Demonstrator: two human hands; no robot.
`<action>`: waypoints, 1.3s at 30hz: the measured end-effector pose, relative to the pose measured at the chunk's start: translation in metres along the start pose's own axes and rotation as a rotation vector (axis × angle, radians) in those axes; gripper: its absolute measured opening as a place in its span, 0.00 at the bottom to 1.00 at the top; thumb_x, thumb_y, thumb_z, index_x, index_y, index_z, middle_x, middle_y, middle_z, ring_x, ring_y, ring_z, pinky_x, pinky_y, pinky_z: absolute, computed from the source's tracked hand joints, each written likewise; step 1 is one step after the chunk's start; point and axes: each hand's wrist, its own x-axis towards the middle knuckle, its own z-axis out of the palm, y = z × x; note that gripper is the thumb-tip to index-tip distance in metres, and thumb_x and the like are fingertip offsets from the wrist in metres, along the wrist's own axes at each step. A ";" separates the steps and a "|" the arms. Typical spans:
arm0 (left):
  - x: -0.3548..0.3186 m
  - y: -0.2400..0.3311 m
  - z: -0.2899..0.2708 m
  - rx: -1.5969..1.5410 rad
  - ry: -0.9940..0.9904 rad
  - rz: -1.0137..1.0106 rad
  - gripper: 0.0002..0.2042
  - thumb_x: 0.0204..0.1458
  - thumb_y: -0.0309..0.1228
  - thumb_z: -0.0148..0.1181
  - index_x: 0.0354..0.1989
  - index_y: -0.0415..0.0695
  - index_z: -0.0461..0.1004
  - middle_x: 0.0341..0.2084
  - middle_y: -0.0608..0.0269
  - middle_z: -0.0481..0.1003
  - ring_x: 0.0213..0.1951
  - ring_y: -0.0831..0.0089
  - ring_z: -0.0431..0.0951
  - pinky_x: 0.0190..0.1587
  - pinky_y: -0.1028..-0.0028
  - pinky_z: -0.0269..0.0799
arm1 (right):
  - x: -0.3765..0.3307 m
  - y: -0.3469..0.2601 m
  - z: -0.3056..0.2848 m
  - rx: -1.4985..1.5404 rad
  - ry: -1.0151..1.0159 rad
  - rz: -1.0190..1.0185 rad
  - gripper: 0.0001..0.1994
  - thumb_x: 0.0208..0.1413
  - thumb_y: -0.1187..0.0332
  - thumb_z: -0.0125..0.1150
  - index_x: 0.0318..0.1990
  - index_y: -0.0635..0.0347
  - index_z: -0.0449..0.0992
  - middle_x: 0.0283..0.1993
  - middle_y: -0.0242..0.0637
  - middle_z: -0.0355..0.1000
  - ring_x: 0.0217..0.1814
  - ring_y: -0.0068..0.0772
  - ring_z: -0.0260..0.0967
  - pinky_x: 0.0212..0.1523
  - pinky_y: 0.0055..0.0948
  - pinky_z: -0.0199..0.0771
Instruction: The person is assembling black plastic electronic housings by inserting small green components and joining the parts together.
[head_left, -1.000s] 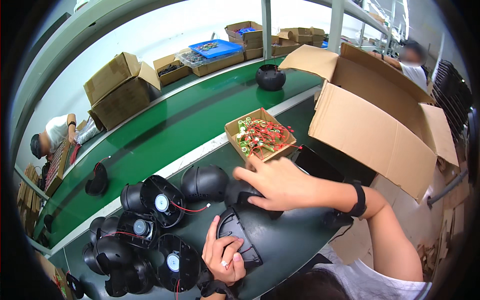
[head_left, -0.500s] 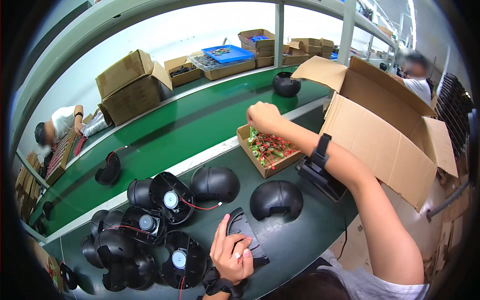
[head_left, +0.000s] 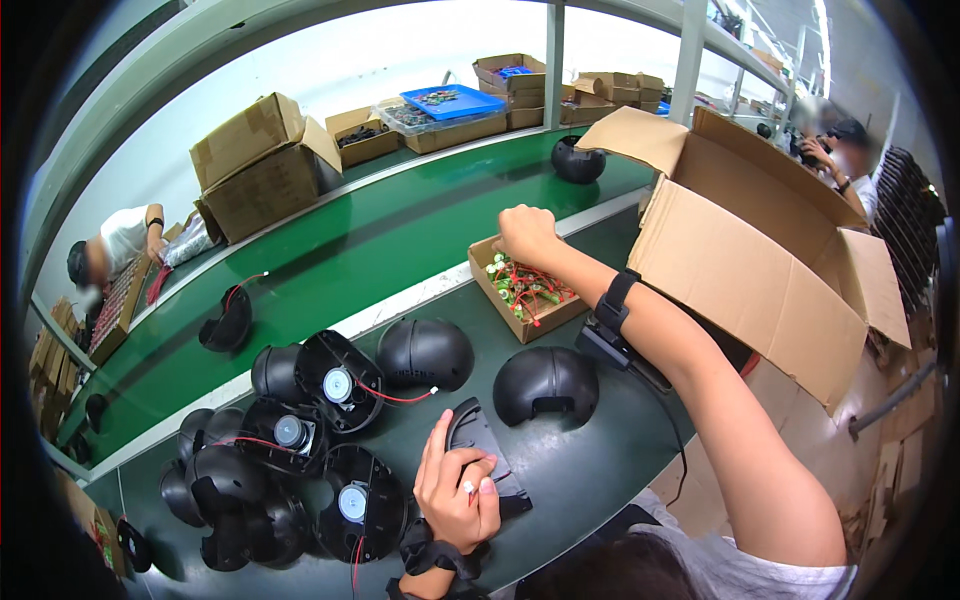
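My left hand (head_left: 458,490) is closed on a curved black plastic shell piece (head_left: 487,440) lying on the dark table. A small white connector (head_left: 468,487) shows between its fingers. My right hand (head_left: 527,235) reaches over a small cardboard box (head_left: 528,331) of green parts with red wires (head_left: 524,285). Its fingers are bent down at the box's far side; their tips and anything in them are hidden. Two black domed shells, one on the left (head_left: 426,354) and one on the right (head_left: 546,386), sit between my hands.
At left, several black shells are piled, some with round speakers (head_left: 338,385). A green belt (head_left: 400,245) carries a wired half shell (head_left: 228,320) and a black ball-shaped housing (head_left: 578,160). A large open carton (head_left: 750,270) stands at right. Two other people are nearby.
The half shell and ball-shaped housing on the belt have shifted slightly right. The person at far right has changed posture, a hand now raised. My hands keep nearly the same places.
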 end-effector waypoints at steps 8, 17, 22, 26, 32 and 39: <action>0.004 0.006 0.002 -0.015 0.021 0.059 0.08 0.48 0.26 0.51 0.24 0.38 0.77 0.29 0.55 0.74 0.53 0.39 0.73 0.48 0.55 0.73 | -0.003 0.013 -0.008 0.108 0.048 0.091 0.05 0.42 0.66 0.68 0.29 0.50 0.82 0.34 0.41 0.80 0.39 0.44 0.79 0.40 0.39 0.79; -0.002 -0.007 0.005 -0.274 0.188 -0.068 0.09 0.48 0.25 0.50 0.25 0.34 0.77 0.30 0.52 0.75 0.53 0.38 0.72 0.54 0.51 0.69 | -0.046 0.035 -0.175 1.239 0.744 -0.299 0.10 0.55 0.77 0.63 0.44 0.71 0.77 0.39 0.37 0.77 0.40 0.21 0.74 0.45 0.20 0.75; -0.004 -0.011 0.003 -0.523 0.221 -0.189 0.16 0.55 0.27 0.42 0.29 0.29 0.77 0.31 0.47 0.72 0.49 0.42 0.73 0.60 0.45 0.61 | -0.147 -0.012 -0.150 0.674 0.512 -0.720 0.09 0.42 0.79 0.69 0.32 0.57 0.79 0.35 0.33 0.77 0.38 0.34 0.74 0.42 0.31 0.75; -0.003 -0.005 0.010 -0.566 0.192 -0.260 0.19 0.55 0.33 0.41 0.27 0.30 0.76 0.32 0.47 0.72 0.47 0.50 0.73 0.59 0.54 0.62 | -0.203 -0.022 -0.106 0.755 0.263 -0.779 0.09 0.39 0.76 0.71 0.31 0.59 0.78 0.34 0.30 0.76 0.41 0.37 0.70 0.40 0.32 0.75; -0.004 -0.004 0.008 -0.549 0.211 -0.373 0.21 0.55 0.36 0.41 0.26 0.31 0.75 0.31 0.47 0.72 0.37 0.61 0.72 0.55 0.59 0.64 | -0.216 -0.028 -0.078 0.856 0.233 -0.769 0.09 0.38 0.76 0.74 0.30 0.60 0.81 0.34 0.31 0.78 0.38 0.34 0.71 0.37 0.29 0.75; -0.003 -0.005 0.006 -0.531 0.182 -0.322 0.22 0.55 0.37 0.41 0.25 0.31 0.75 0.29 0.46 0.72 0.40 0.55 0.74 0.55 0.57 0.65 | -0.220 -0.020 -0.065 0.844 0.273 -0.817 0.08 0.39 0.77 0.70 0.31 0.62 0.79 0.36 0.33 0.77 0.41 0.37 0.71 0.39 0.31 0.76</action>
